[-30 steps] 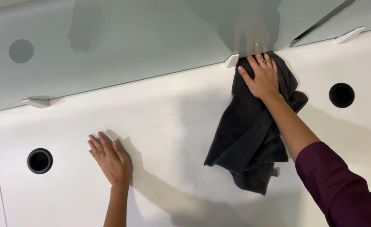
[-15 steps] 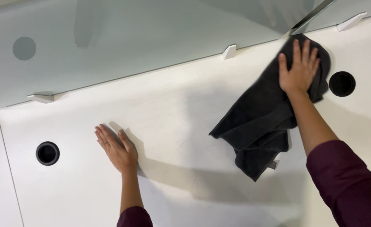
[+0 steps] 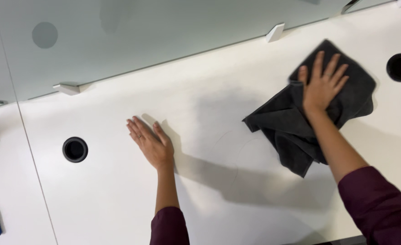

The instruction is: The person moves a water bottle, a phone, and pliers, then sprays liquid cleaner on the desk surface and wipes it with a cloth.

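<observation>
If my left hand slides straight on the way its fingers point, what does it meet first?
Bare white desk first; the left hand points up-left, so it would likely reach the frosted glass screen, passing right of the bracket.

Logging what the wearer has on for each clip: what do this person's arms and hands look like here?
Both arms wear dark maroon long sleeves pushed up, leaving the forearms bare. The left hand is bare of gloves and carries a thin ring on one finger. The right hand has no glove either; no ring, watch or bracelet shows on it.
</observation>
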